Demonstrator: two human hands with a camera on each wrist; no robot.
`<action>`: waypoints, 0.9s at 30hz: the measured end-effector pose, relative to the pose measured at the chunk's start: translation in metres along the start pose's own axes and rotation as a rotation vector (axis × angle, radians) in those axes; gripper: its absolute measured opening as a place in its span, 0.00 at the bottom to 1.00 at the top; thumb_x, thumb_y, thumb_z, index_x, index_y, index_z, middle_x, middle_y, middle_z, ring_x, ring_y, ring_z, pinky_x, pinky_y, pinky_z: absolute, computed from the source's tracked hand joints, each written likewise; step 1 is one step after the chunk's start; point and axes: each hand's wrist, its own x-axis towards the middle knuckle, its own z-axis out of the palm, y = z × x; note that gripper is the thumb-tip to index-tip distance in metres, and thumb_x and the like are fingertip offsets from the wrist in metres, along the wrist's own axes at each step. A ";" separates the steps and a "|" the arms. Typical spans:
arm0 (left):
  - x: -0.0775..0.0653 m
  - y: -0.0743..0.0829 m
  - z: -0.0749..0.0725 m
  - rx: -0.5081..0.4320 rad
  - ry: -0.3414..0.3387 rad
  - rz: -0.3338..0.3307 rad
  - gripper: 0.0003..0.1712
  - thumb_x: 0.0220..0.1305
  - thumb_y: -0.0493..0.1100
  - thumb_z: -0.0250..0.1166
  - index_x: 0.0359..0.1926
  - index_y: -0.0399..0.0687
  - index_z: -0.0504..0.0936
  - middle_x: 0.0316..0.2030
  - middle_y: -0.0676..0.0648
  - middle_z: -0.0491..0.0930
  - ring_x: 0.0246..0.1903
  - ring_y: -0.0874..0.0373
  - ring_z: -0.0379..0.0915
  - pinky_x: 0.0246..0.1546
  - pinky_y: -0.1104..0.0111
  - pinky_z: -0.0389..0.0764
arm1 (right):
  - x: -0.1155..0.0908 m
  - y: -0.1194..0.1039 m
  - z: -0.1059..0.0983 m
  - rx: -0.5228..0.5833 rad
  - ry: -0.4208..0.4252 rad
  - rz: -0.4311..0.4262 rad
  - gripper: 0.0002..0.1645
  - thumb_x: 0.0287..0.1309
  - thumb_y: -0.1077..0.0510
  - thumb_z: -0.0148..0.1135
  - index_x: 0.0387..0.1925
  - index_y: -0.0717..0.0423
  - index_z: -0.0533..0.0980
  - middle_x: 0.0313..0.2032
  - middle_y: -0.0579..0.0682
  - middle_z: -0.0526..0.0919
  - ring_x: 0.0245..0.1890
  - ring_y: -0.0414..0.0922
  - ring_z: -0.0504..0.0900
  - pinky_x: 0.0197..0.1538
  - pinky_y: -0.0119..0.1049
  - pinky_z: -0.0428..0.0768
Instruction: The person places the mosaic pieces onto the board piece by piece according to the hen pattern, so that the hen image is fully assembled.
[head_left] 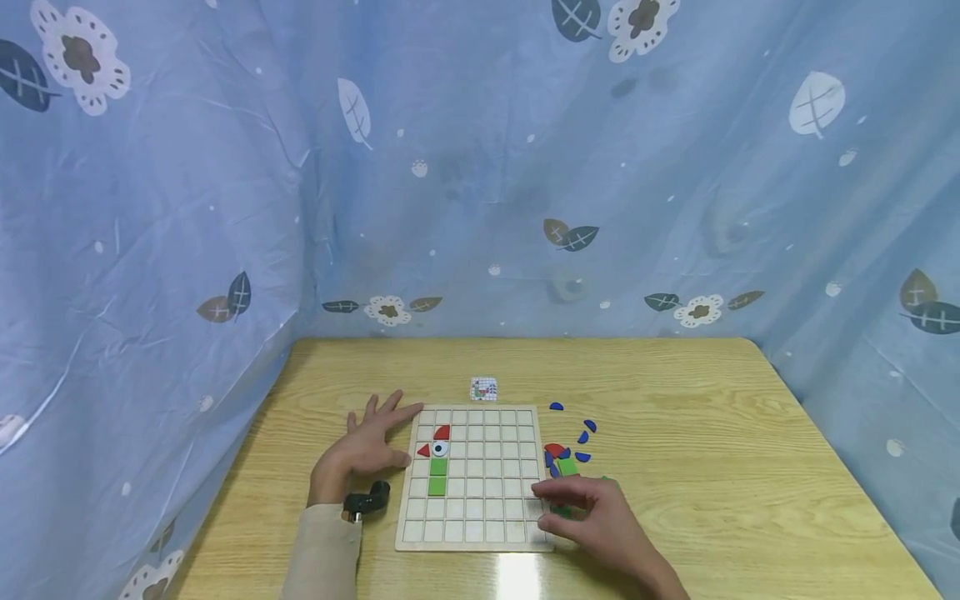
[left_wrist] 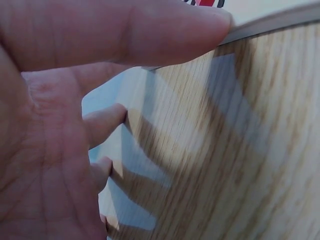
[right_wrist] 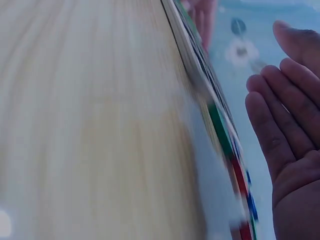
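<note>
In the head view, a pale wooden grid board (head_left: 483, 483) lay on a light wood-grain table (head_left: 675, 400). Near its ten o'clock, a white tile with a black eye (head_left: 439, 449) sat with a red quarter-circle (head_left: 442, 432) at the tile's twelve, a red triangle (head_left: 424, 451) at its nine, and two bright green squares (head_left: 437, 477) in line at its six. A small white picture card (head_left: 483, 389) lay just beyond the board's twelve o'clock edge. Loose blue half-circles (head_left: 582, 437) were scattered from two to three o'clock, beside a loose green square (head_left: 568, 467). The left hand (head_left: 371, 446) was spread at ten o'clock, thumb and forefinger by the board's edge. The right hand (head_left: 596, 517) was at four o'clock, thumb and forefinger parted; whether it touched the board could not be told.

In the left wrist view, the thumb pointed toward one o'clock at the board's edge, the fingers apart.

In the blurred right wrist view, the hand was at three o'clock, fingers straight and side by side, thumb apart.
</note>
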 end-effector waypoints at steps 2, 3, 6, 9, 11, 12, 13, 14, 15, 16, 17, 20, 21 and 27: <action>0.000 0.000 0.000 0.001 0.002 -0.002 0.53 0.57 0.36 0.79 0.83 0.59 0.71 0.89 0.37 0.44 0.86 0.26 0.20 0.77 0.24 0.20 | -0.009 0.002 -0.013 0.016 0.022 0.016 0.20 0.64 0.60 0.79 0.56 0.61 0.88 0.54 0.58 0.93 0.53 0.45 0.93 0.56 0.33 0.90; 0.000 0.000 0.000 0.001 0.001 -0.002 0.53 0.57 0.36 0.79 0.83 0.59 0.71 0.89 0.37 0.44 0.86 0.26 0.20 0.77 0.23 0.20 | -0.012 0.003 -0.019 0.027 0.037 0.031 0.21 0.64 0.61 0.79 0.57 0.61 0.88 0.54 0.59 0.93 0.54 0.45 0.93 0.56 0.33 0.90; 0.000 -0.001 0.000 0.002 0.004 0.000 0.53 0.56 0.35 0.79 0.83 0.58 0.71 0.89 0.37 0.45 0.86 0.26 0.21 0.77 0.23 0.20 | -0.021 0.004 -0.038 -0.005 0.106 0.058 0.21 0.63 0.63 0.79 0.57 0.60 0.88 0.54 0.58 0.93 0.55 0.42 0.93 0.55 0.32 0.90; -0.001 0.000 0.001 -0.002 0.005 0.003 0.53 0.56 0.35 0.79 0.83 0.58 0.71 0.89 0.37 0.45 0.86 0.26 0.21 0.77 0.23 0.20 | -0.026 0.007 -0.055 -0.094 0.190 0.065 0.20 0.62 0.64 0.79 0.56 0.57 0.89 0.52 0.57 0.94 0.53 0.40 0.93 0.56 0.28 0.89; -0.001 -0.001 0.001 -0.006 0.006 0.005 0.53 0.56 0.35 0.79 0.83 0.58 0.71 0.89 0.37 0.45 0.86 0.26 0.21 0.77 0.23 0.20 | -0.028 0.010 -0.064 -0.145 0.232 0.064 0.19 0.62 0.65 0.79 0.55 0.57 0.89 0.51 0.56 0.94 0.51 0.39 0.93 0.55 0.26 0.88; -0.001 -0.001 0.001 -0.010 0.006 0.006 0.53 0.56 0.35 0.79 0.83 0.58 0.71 0.89 0.37 0.45 0.86 0.26 0.21 0.77 0.24 0.19 | -0.028 0.012 -0.068 -0.163 0.244 0.066 0.19 0.62 0.65 0.79 0.55 0.57 0.89 0.51 0.56 0.94 0.51 0.38 0.93 0.54 0.25 0.87; -0.001 -0.001 0.001 -0.013 0.004 0.007 0.53 0.56 0.35 0.79 0.83 0.58 0.71 0.89 0.37 0.44 0.86 0.26 0.20 0.77 0.24 0.19 | -0.028 0.013 -0.071 -0.177 0.253 0.070 0.19 0.62 0.66 0.79 0.55 0.57 0.89 0.51 0.56 0.94 0.51 0.38 0.93 0.53 0.25 0.88; -0.001 -0.001 0.001 -0.016 0.002 0.008 0.53 0.56 0.35 0.79 0.83 0.58 0.71 0.89 0.37 0.44 0.86 0.27 0.20 0.77 0.24 0.19 | -0.028 0.015 -0.073 -0.191 0.259 0.077 0.19 0.62 0.66 0.79 0.54 0.57 0.89 0.51 0.55 0.94 0.50 0.37 0.93 0.53 0.24 0.87; -0.001 -0.001 0.001 -0.019 0.000 0.008 0.53 0.57 0.35 0.79 0.83 0.58 0.71 0.89 0.38 0.44 0.86 0.27 0.20 0.77 0.25 0.18 | -0.027 0.016 -0.076 -0.205 0.261 0.085 0.19 0.62 0.65 0.79 0.54 0.57 0.89 0.51 0.54 0.94 0.50 0.36 0.93 0.53 0.24 0.87; 0.000 -0.001 0.001 -0.021 -0.001 0.011 0.53 0.56 0.35 0.79 0.83 0.58 0.71 0.89 0.38 0.44 0.86 0.27 0.20 0.77 0.24 0.18 | -0.026 0.017 -0.078 -0.215 0.259 0.095 0.19 0.62 0.65 0.79 0.54 0.56 0.89 0.51 0.53 0.94 0.51 0.36 0.92 0.53 0.24 0.87; 0.000 -0.001 0.001 -0.023 -0.004 0.010 0.53 0.57 0.35 0.79 0.83 0.58 0.71 0.89 0.38 0.44 0.86 0.27 0.19 0.77 0.25 0.18 | -0.025 0.018 -0.079 -0.229 0.251 0.108 0.19 0.62 0.65 0.79 0.54 0.55 0.89 0.51 0.52 0.94 0.51 0.35 0.92 0.53 0.24 0.87; 0.000 -0.001 0.001 -0.027 -0.005 0.010 0.53 0.57 0.35 0.78 0.83 0.58 0.71 0.89 0.38 0.43 0.86 0.27 0.19 0.77 0.25 0.18 | -0.019 0.021 -0.082 -0.241 0.211 0.148 0.20 0.61 0.64 0.80 0.55 0.52 0.90 0.52 0.50 0.94 0.52 0.35 0.92 0.53 0.25 0.87; 0.000 -0.001 0.001 -0.027 -0.005 0.010 0.53 0.57 0.35 0.78 0.83 0.58 0.70 0.89 0.38 0.43 0.86 0.27 0.19 0.77 0.25 0.18 | -0.016 0.021 -0.083 -0.241 0.192 0.161 0.20 0.61 0.64 0.80 0.55 0.52 0.90 0.52 0.49 0.94 0.52 0.35 0.92 0.54 0.26 0.87; -0.001 -0.002 0.001 -0.038 0.002 0.017 0.53 0.56 0.34 0.79 0.82 0.57 0.71 0.89 0.37 0.44 0.86 0.27 0.19 0.76 0.25 0.16 | -0.007 0.024 -0.083 -0.293 0.110 0.177 0.19 0.60 0.64 0.80 0.53 0.49 0.91 0.52 0.45 0.94 0.51 0.35 0.91 0.55 0.27 0.87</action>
